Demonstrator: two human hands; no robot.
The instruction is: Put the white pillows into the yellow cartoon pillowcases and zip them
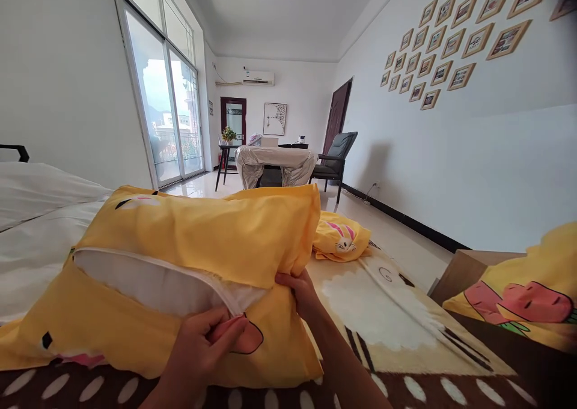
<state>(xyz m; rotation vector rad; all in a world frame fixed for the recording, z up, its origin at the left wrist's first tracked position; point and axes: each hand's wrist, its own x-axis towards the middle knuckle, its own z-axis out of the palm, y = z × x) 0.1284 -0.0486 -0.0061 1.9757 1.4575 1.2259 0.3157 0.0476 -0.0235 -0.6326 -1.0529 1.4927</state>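
Note:
A yellow pillowcase [202, 229] with printed cartoon faces lies in front of me, plump with a white pillow [148, 283] inside. The pillow shows through a long open slit edged with white zipper tape. At the slit's right end, my left hand [198, 340] is closed, pinching the pillowcase's lower edge beside the zipper; a tiny part near the fingertips is too small to make out. My right hand [304, 295] grips the pillowcase's right side, thumb on top, with its other fingers partly hidden by the cloth.
Under the pillowcase spreads a brown and cream blanket [383, 313] with a sheep print. A folded yellow cloth [345, 238] lies beyond it. At right, more yellow fabric [518, 301] hangs over a cardboard box [473, 262]. White bedding [40, 211] is at left; a covered table [277, 157] stands farther back.

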